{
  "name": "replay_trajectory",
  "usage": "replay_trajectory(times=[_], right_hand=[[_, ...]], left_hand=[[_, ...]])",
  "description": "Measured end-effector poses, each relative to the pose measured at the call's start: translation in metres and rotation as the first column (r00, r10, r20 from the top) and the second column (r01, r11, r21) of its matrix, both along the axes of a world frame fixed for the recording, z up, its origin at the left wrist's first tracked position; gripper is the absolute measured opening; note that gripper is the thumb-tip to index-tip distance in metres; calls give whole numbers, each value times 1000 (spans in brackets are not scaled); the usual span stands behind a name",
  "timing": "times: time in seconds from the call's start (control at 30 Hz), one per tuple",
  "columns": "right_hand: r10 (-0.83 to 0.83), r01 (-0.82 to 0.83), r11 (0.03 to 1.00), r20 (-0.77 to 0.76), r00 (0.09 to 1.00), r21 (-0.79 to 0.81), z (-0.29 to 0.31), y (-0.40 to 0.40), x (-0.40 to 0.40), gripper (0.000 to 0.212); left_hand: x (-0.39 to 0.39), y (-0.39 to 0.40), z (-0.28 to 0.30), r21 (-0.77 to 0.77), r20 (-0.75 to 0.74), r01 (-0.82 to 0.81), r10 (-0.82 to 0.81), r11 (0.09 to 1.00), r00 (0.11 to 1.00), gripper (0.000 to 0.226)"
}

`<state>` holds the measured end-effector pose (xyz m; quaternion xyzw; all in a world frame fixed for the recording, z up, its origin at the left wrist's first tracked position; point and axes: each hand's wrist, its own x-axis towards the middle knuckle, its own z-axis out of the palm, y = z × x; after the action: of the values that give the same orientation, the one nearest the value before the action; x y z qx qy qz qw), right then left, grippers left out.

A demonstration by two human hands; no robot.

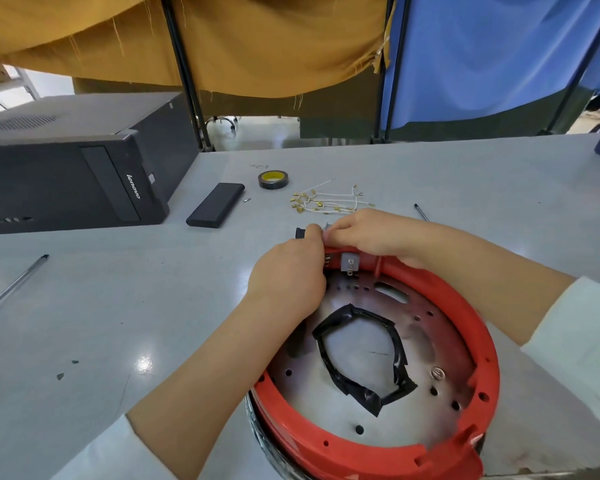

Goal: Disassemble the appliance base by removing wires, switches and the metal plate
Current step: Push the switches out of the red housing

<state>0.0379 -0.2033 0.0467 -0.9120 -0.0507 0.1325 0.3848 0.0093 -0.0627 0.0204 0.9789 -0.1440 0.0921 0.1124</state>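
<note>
Round red plastic appliance base (458, 327) sits open side up at the near right of the grey worktop (118, 306), its near edge hanging close to the worktop's front. Both hands work the far rim, where the switches mount. Left hand (288, 282) curls round a small black switch body (300, 233) poking out of the rim wall, likely pushing or pulling it out of its slot. Right hand (371, 233) reaches over the rim from outside, fingertips pinched on something small at the same spot; can't tell what, probably a tab or terminal. Its forearm lies along the rim, which I'd guess also keeps the base from sliding. A second grey switch block with metal terminals (350, 264) is seated in the rim just beside them. Perforated metal plate (430, 344) is in the base, its centre hole edged with black tape (364, 355). White wires with brass crimp terminals (326, 200) lie loose on the worktop beyond the hands, so wiring looks done. Around: roll of tape (273, 179), flat black case (216, 205), thin rod-like tool (421, 212) behind the right hand, another rod or pen (14, 287) far left, black desktop PC (73, 168). Nothing obstructs access; the hands hide the switch latch.
</note>
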Motion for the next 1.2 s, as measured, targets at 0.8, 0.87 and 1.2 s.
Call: replay_trajectory(times=[0.8, 0.87, 1.2], right_hand=[[148, -63, 821, 103, 984, -567, -28, -73, 75, 87], [163, -100, 836, 68, 984, -540, -29, -70, 81, 94], [200, -178, 736, -43, 979, -653, -44, -27, 95, 62]], left_hand=[[13, -1, -15, 11, 81, -24, 23, 1000, 996, 66], [14, -2, -16, 11, 93, -19, 18, 1000, 995, 66], [16, -2, -19, 36, 131, -10, 5, 999, 991, 68]])
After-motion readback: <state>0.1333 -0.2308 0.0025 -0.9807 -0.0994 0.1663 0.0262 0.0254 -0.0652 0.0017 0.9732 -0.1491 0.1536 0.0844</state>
